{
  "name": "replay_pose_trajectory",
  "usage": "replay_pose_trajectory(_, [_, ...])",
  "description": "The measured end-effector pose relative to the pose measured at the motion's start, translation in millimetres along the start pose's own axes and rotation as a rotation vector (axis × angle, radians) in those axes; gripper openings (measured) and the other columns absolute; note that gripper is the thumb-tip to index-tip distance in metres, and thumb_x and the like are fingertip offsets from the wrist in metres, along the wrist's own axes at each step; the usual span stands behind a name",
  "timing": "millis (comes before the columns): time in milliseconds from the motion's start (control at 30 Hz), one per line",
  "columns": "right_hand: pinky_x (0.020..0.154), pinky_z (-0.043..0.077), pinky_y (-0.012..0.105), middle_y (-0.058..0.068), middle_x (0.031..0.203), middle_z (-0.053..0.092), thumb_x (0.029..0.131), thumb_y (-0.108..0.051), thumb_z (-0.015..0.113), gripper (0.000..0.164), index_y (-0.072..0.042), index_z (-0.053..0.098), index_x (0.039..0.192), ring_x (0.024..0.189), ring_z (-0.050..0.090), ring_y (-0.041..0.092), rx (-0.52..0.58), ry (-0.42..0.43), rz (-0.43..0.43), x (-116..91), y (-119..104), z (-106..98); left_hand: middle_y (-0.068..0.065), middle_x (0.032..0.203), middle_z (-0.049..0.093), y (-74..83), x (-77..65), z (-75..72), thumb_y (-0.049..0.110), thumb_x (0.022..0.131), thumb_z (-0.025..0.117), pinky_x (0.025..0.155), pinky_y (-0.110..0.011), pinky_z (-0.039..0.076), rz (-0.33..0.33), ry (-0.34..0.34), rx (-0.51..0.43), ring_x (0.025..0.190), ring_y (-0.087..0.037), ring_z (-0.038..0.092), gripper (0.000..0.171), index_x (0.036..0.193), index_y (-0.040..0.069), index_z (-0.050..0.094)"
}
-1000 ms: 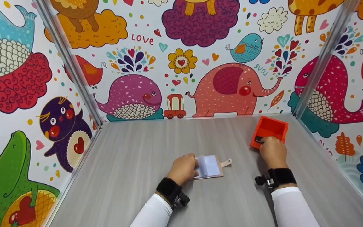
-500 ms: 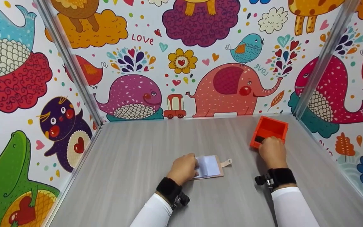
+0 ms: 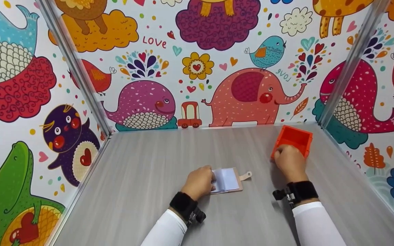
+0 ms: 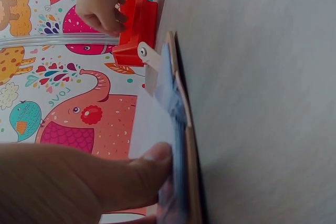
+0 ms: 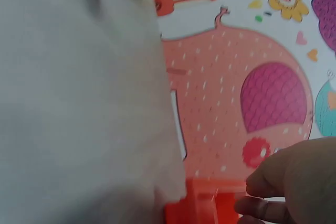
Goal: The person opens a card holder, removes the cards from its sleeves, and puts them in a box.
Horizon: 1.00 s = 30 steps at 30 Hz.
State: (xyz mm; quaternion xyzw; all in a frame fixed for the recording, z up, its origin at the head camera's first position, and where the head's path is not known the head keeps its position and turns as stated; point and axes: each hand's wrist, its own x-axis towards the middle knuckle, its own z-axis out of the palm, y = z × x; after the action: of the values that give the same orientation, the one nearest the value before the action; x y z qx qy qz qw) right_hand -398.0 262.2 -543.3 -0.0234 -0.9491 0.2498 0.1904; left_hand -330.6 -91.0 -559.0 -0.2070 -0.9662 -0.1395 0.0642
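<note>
A small tan card holder [image 3: 229, 180] with clear sleeves lies unfolded on the table, its snap strap [image 3: 246, 176] pointing right. My left hand [image 3: 198, 181] grips its left side; the left wrist view shows the thumb [image 4: 157, 156] against the sleeves [image 4: 170, 95], which stand up off the cover. My right hand [image 3: 290, 162] is over the near left corner of a red bin [image 3: 303, 136], fingers bent. In the right wrist view nothing shows between its thumb [image 5: 268, 179] and fingers [image 5: 262, 206]. The bin's near floor is hidden behind this hand.
The grey table [image 3: 142, 164] is bounded at the back and sides by panels [image 3: 197, 92] printed with animals, joined by metal corner posts [image 3: 77, 68]. The bin stands near the back right corner. Each wrist wears a black strap [image 3: 302, 191] with a small camera.
My right hand has shifted slightly left and back toward me over the bin. A small black object seen at its fingertips earlier is out of sight. The left hand and card holder have stayed put.
</note>
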Motion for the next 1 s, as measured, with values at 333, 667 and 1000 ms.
replay_pose_trajectory(333, [0.088,0.064,0.057,0.019,0.095,0.084,0.097,-0.008,0.073,0.015,0.0,0.085,0.099,0.087,0.076,0.037,0.235,-0.098,-0.136,-18.4,-62.2,28.1,0.001,0.088,0.066,-0.4,-0.3,-2.3,0.015,0.076,0.099,0.066,-0.037,0.054,0.014,0.006,-0.001,0.075,-0.019,0.063,0.019,0.078,0.014,0.08])
replay_pose_trajectory(667, [0.087,0.065,0.047,0.008,0.096,0.084,0.098,-0.007,0.078,0.011,-0.002,0.086,0.104,0.089,0.075,0.022,0.342,-0.314,-0.217,-45.5,-101.0,49.4,0.002,0.088,0.066,-0.9,0.2,-1.5,0.017,0.075,0.101,0.066,-0.038,0.055,-0.005,0.003,-0.009,0.075,-0.019,0.064,0.025,0.077,0.015,0.076])
replay_pose_trajectory(1000, [0.083,0.064,0.04,0.011,0.096,0.082,0.091,-0.002,0.086,0.015,0.002,0.083,0.104,0.088,0.076,0.022,0.284,-0.423,-0.424,-61.0,-100.7,69.5,0.001,0.091,0.07,0.6,-0.2,-0.8,0.019,0.08,0.1,0.071,-0.039,0.059,-0.011,0.0,0.019,0.081,-0.022,0.07,0.022,0.088,0.013,0.081])
